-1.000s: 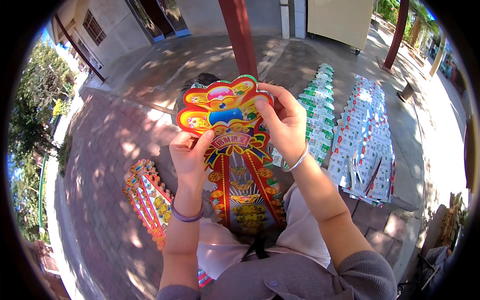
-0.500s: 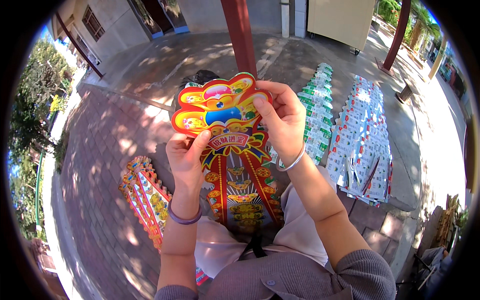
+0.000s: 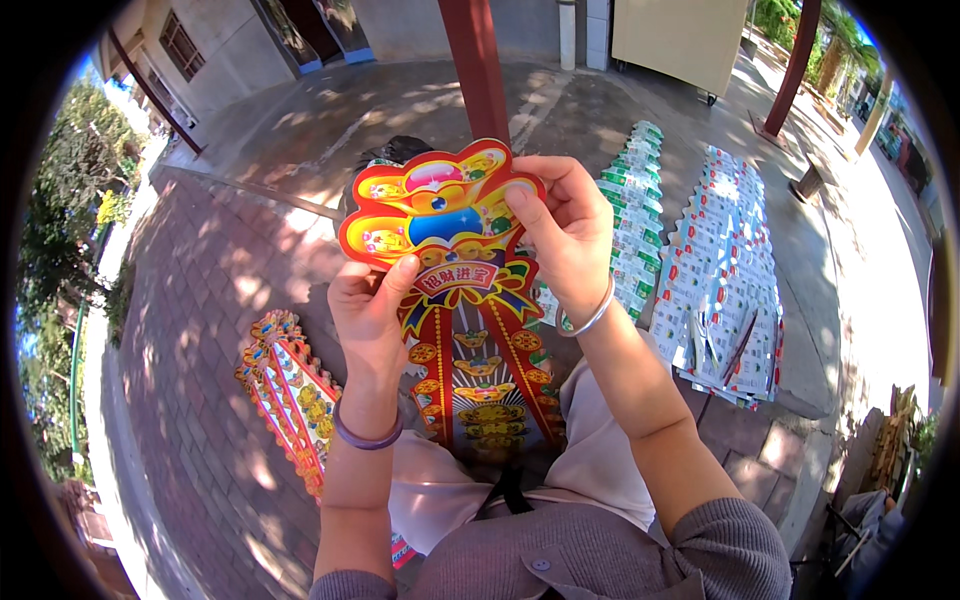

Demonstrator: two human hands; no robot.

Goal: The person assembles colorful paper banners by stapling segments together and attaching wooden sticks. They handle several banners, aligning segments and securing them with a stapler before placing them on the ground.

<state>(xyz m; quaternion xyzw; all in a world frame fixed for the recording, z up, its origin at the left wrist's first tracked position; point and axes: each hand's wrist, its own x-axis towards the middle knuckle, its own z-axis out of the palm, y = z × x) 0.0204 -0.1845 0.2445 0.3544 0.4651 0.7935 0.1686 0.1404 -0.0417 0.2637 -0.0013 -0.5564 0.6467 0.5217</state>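
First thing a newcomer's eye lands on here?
Probably the glossy red-and-yellow scalloped cutout in the centre, its edge pinched between the left hand and right hand. Next, likely the green-and-white scalloped strip and the wide white printed sheets, laid out on the ground to the right. Then the stack of similar colourful cutouts on the brick paving at left.
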